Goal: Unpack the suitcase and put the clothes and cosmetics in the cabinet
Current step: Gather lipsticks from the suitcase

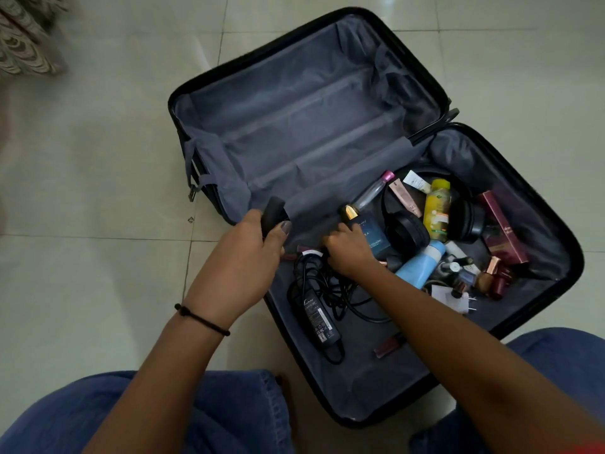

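1. The far half of the black hard-shell suitcase [307,103] offered bare grey lining, reachable from above.
2. A black power adapter with tangled cable [319,319] and a crowded heap of cosmetic bottles [437,213] obstructed the near half.
3. Its near corner gave free lining.

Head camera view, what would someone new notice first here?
The open black suitcase on the tiled floor, its far half bare. The near half holds cosmetics, a yellow bottle, headphones and a black charger. The left hand grips a dark object at the middle; the right hand reaches in beside it.
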